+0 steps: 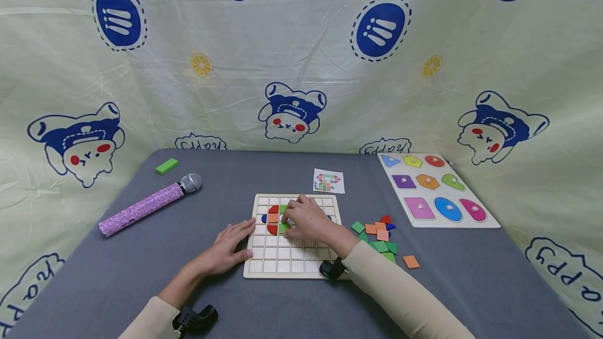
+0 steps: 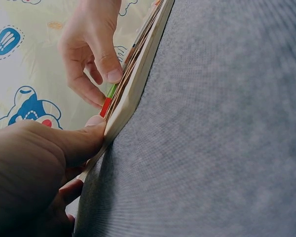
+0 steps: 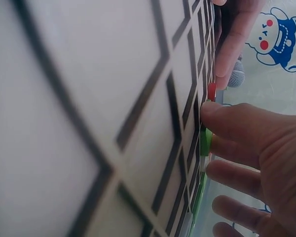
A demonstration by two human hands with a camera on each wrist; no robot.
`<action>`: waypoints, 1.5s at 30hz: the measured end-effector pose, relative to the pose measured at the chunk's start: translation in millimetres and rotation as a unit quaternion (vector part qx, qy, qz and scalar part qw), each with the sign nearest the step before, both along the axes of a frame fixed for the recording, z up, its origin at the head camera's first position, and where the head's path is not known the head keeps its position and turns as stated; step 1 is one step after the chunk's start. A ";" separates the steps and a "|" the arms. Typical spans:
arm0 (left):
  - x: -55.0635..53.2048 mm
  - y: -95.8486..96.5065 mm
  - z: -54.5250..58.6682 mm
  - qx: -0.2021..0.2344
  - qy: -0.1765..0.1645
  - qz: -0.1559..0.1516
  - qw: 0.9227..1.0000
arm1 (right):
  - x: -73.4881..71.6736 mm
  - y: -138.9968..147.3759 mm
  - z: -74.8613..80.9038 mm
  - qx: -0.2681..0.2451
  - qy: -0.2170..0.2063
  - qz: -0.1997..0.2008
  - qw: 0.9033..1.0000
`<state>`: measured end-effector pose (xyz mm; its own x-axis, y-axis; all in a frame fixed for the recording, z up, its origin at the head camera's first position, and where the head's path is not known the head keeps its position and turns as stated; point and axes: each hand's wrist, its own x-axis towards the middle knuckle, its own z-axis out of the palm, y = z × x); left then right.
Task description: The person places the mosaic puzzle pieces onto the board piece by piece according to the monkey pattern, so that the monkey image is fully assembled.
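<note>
A pale wooden grid board (image 1: 267, 267) lies on the grey table with colored tiles in its upper-left cells. My left hand (image 1: 229, 246) rests against its left edge, fingers extended and thumb touching the rim. My right hand (image 1: 308, 219) bends over the grid; thumb and index finger pinch a green tile (image 3: 205, 141), as the right wrist view shows. Beside that tile are red pieces (image 1: 272, 229) and an orange square (image 1: 273, 218). A blue piece (image 1: 264, 218) sits near the left rim. The right hand covers some cells behind it.
Loose green, orange, red and blue tiles (image 1: 380, 246) lie right of the board. Behind it is a printed pattern card (image 1: 328, 181). A shape puzzle board (image 1: 438, 190) lies at the back right. Left are a glittery purple microphone (image 1: 146, 207) and a green block (image 1: 167, 166).
</note>
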<state>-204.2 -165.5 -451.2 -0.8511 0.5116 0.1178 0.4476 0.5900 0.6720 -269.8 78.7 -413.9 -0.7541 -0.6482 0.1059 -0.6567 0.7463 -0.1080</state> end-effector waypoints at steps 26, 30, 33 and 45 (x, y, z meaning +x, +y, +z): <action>0.6 0.6 2.1 -0.003 -0.003 0.000 1.000 | 2.8 13.8 5.3 -0.027 -0.008 0.000 1.000; 0.3 0.3 1.5 -0.004 -0.001 -0.001 1.000 | 3.7 19.7 9.4 -0.040 -0.001 0.001 0.999; 0.3 0.0 1.1 -0.004 0.000 -0.001 1.000 | 5.4 27.4 13.0 -0.051 0.004 -0.007 0.999; 0.0 -0.7 0.0 -0.002 -0.003 -0.004 1.000 | 10.7 83.5 16.3 -0.064 0.025 -0.064 0.996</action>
